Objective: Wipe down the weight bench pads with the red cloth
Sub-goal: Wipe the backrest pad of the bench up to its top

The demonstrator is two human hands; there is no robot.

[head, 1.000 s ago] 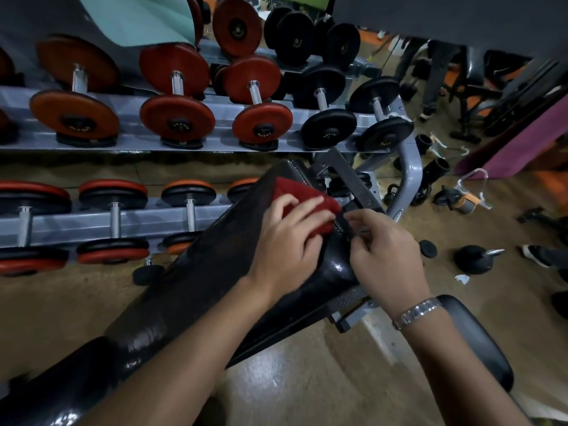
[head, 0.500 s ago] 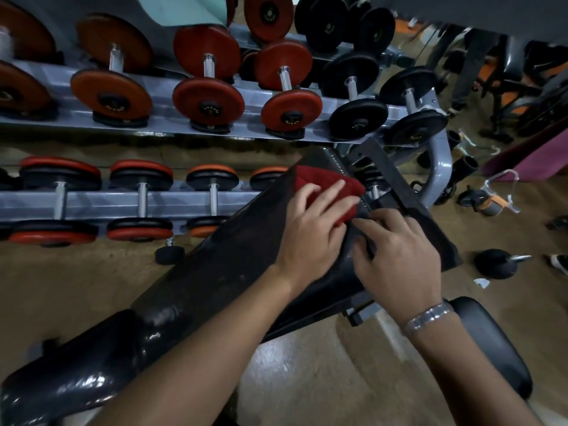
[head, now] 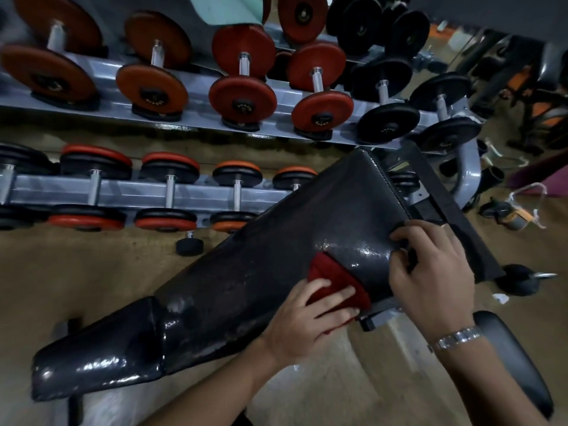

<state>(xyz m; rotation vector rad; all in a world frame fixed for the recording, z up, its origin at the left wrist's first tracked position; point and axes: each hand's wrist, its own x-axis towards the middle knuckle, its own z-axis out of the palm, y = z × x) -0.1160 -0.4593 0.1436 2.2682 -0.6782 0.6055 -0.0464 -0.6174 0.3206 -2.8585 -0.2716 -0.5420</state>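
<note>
Head view: you look down on a long, glossy black back pad (head: 292, 235) that runs from lower left to upper right. A shorter seat pad (head: 101, 364) meets it at the lower left end.

The red cloth (head: 332, 278) lies on the back pad's near edge, towards its upper end. Your left grip (head: 304, 321) rests on the cloth with its fingers straight and spread apart, pressing it flat. Part of the cloth shows beyond your fingertips.

Your right grip (head: 430, 272) is clamped on the same pad's edge, just beside the cloth, with the fingers curled over the seam. A metal watch (head: 458, 336) sits on that wrist.

Behind the pad, a grey rack (head: 190, 118) holds two tiers of red and black dumbbells. A kettlebell (head: 519, 279) stands on the brown floor (head: 76, 272), right of your right grip. Another black pad (head: 516, 364) lies under your right forearm.
</note>
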